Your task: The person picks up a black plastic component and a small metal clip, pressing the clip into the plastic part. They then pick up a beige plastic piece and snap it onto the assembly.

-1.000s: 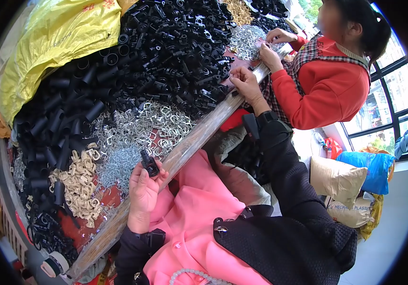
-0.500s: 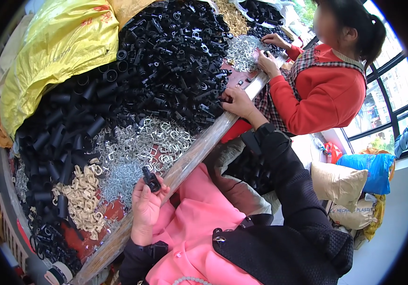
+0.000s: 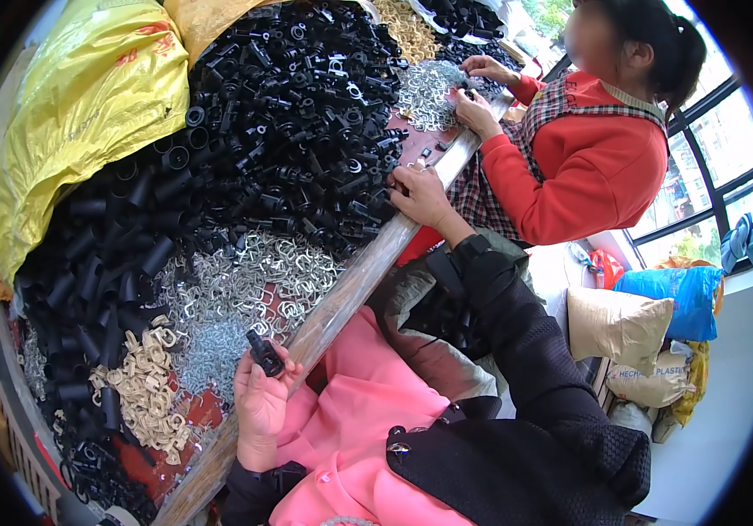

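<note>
Between the thumb and fingers of my left hand (image 3: 261,401) is a small black plastic fitting (image 3: 265,354), held up above the wooden table edge. My right hand (image 3: 422,195) is at the near right border of a big heap of black plastic parts (image 3: 297,114). Its fingers are curled together there, and whatever they pinch is hidden. Past my left hand lie a pile of silvery U-shaped metal clips (image 3: 284,272), a patch of small bluish screws (image 3: 214,355) and a mound of beige plastic pieces (image 3: 144,373).
A wooden rail (image 3: 350,285) covered in clear film edges the table. Across to the right, a co-worker in a red top (image 3: 578,175) handles small parts. A yellow sack (image 3: 87,114) lies at the far left. An open sack (image 3: 442,324) of black parts sits below my right arm.
The whole view has shifted slightly. My left hand still holds the black fitting, a little more tilted; my right hand remains by the heap, its fingers now bent more downward.
</note>
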